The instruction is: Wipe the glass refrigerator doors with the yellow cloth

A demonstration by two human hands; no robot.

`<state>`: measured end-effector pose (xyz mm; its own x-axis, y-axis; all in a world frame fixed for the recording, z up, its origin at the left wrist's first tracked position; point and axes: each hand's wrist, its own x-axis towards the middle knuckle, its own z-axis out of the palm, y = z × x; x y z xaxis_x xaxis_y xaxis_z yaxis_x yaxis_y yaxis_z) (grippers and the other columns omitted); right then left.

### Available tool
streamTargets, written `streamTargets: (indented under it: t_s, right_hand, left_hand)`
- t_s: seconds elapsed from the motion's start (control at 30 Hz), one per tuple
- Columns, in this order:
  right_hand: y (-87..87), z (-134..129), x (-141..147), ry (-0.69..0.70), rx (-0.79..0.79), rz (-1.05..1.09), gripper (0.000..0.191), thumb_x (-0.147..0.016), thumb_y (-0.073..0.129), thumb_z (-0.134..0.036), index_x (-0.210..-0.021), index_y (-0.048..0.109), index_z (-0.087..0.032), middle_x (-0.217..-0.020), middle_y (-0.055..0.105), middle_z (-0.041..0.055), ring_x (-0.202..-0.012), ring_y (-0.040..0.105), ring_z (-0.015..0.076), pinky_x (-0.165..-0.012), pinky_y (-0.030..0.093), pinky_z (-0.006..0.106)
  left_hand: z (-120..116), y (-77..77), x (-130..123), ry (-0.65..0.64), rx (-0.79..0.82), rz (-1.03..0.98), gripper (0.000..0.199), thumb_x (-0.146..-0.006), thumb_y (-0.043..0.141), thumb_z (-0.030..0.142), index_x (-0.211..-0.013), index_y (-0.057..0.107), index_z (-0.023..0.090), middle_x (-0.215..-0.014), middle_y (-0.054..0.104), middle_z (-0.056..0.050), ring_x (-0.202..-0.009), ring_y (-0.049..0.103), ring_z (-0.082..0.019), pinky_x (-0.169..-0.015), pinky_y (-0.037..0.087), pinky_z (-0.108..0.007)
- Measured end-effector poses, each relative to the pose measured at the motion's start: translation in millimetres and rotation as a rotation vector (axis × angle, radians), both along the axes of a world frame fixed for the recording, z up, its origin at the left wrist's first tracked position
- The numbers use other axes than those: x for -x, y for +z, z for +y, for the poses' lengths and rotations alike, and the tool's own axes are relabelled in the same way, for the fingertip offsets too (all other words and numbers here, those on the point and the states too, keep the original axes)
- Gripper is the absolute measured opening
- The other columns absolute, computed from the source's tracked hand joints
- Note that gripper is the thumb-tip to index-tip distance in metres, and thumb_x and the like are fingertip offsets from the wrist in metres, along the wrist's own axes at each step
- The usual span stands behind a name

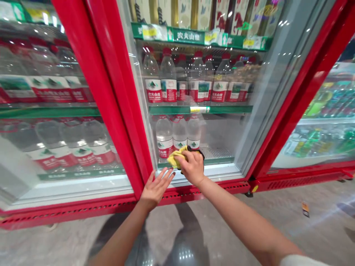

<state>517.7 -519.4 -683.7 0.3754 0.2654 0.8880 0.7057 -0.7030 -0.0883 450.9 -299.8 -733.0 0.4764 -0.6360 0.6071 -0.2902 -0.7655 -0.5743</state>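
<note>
My right hand (192, 166) is closed around a yellow cloth (177, 157) with a dark edge, held low against the glass door (219, 136) of a red-framed drinks fridge. Part of the cloth is hidden under my fingers. My left hand (156, 187) has its fingers stretched out and holds nothing. It lies at the lower left corner of the door, by the red frame (140, 162), with its fingertips close to the cloth. Behind the glass, just above the cloth, stand large red-labelled water bottles (179, 133).
Smaller water bottles (168, 79) fill the middle shelf, under a green price strip (191, 37). Another fridge door with bottles (74, 140) is on the left, and a fridge with green bottles (316, 140) on the right. An orange and dark packet (305, 209) lies on the grey floor (271, 210).
</note>
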Motion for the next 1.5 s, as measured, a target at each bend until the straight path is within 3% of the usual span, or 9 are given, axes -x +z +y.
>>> streamTargets:
  t_s: [0.17,0.27,0.43,0.63,0.87,0.97,1.1,1.33,1.5]
  right_hand:
    - [-40.7,-31,5,0.056,0.155,-0.113,0.035,-0.091,0.066,-0.017,-0.115,0.071,-0.042,-0.108,0.069,0.0021,-0.094,0.051,0.0205,-0.082,0.035,0.036]
    - [-21.2,-39,-4,0.034,0.133,-0.195,0.028,-0.092,0.066,-0.019,-0.108,0.074,-0.041,-0.103,0.069,0.0025,-0.091,0.051,0.0201,-0.082,0.034,0.036]
    - [6.4,-5,-3,-0.094,-0.039,-0.282,0.025,-0.093,0.064,-0.023,-0.113,0.073,-0.036,-0.111,0.068,0.0052,-0.097,0.051,0.0217,-0.090,0.033,0.039]
    - [-19.8,-17,6,0.143,0.417,-0.447,0.015,-0.095,0.067,-0.026,-0.108,0.072,-0.032,-0.112,0.072,-0.0012,-0.103,0.053,0.0163,-0.095,0.031,0.034]
    - [25.9,41,9,-0.088,-0.001,-0.325,0.024,-0.097,0.061,-0.026,-0.118,0.070,-0.034,-0.117,0.072,0.0047,-0.103,0.053,0.0218,-0.095,0.029,0.041]
    - [9.9,62,16,-0.011,0.116,-0.337,0.034,-0.098,0.059,-0.025,-0.131,0.063,-0.032,-0.127,0.069,0.0056,-0.112,0.051,0.0227,-0.095,0.030,0.041]
    - [-12.1,45,16,0.126,0.347,-0.425,0.030,-0.099,0.059,-0.026,-0.127,0.065,-0.035,-0.126,0.070,-0.0010,-0.113,0.052,0.0182,-0.096,0.031,0.036]
    - [33.9,70,16,-0.079,-0.002,-0.348,0.032,-0.099,0.059,-0.026,-0.128,0.066,-0.036,-0.121,0.070,0.0056,-0.105,0.052,0.0227,-0.095,0.029,0.041]
    - [9.0,76,22,0.047,0.205,-0.408,0.022,-0.098,0.061,-0.030,-0.118,0.071,-0.033,-0.118,0.072,0.0021,-0.104,0.051,0.0201,-0.090,0.032,0.038]
  left_hand:
    - [12,0.6,12,0.105,-0.032,0.008,0.058,-0.092,0.044,0.012,-0.148,0.049,0.026,-0.163,0.030,0.006,-0.157,-0.004,-0.016,-0.128,-0.010,-0.051]
    - [18,8.9,22,0.115,-0.036,0.016,0.057,-0.094,0.043,0.014,-0.150,0.047,0.024,-0.164,0.029,0.003,-0.158,-0.002,-0.016,-0.129,-0.009,-0.049]
    - [28,17.3,34,0.138,-0.027,-0.016,0.058,-0.094,0.047,0.018,-0.152,0.043,0.019,-0.164,0.030,-0.002,-0.158,0.007,-0.021,-0.130,-0.001,-0.050]
    - [44,16.8,44,0.130,-0.053,-0.042,0.060,-0.091,0.045,0.013,-0.151,0.044,0.016,-0.162,0.035,-0.003,-0.157,0.016,-0.021,-0.131,0.006,-0.048]
    - [49,24.3,54,0.135,-0.050,-0.025,0.062,-0.090,0.044,0.009,-0.153,0.041,0.013,-0.160,0.039,-0.006,-0.154,0.026,-0.021,-0.132,0.011,-0.042]
    - [54,24.9,55,0.141,-0.041,-0.037,0.062,-0.092,0.042,0.010,-0.153,0.040,0.012,-0.159,0.041,-0.007,-0.153,0.028,-0.021,-0.132,0.013,-0.042]
    - [63,22.4,57,0.157,-0.036,-0.013,0.063,-0.092,0.040,0.009,-0.154,0.037,0.012,-0.159,0.042,-0.007,-0.152,0.030,-0.020,-0.131,0.015,-0.041]
    - [65,19.1,57,0.176,-0.035,0.019,0.061,-0.091,0.041,0.009,-0.152,0.043,0.013,-0.160,0.040,-0.006,-0.152,0.029,-0.020,-0.131,0.016,-0.039]
    - [66,21.8,59,0.164,-0.039,0.023,0.062,-0.089,0.042,0.009,-0.151,0.045,0.014,-0.161,0.039,-0.006,-0.152,0.029,-0.020,-0.131,0.016,-0.041]
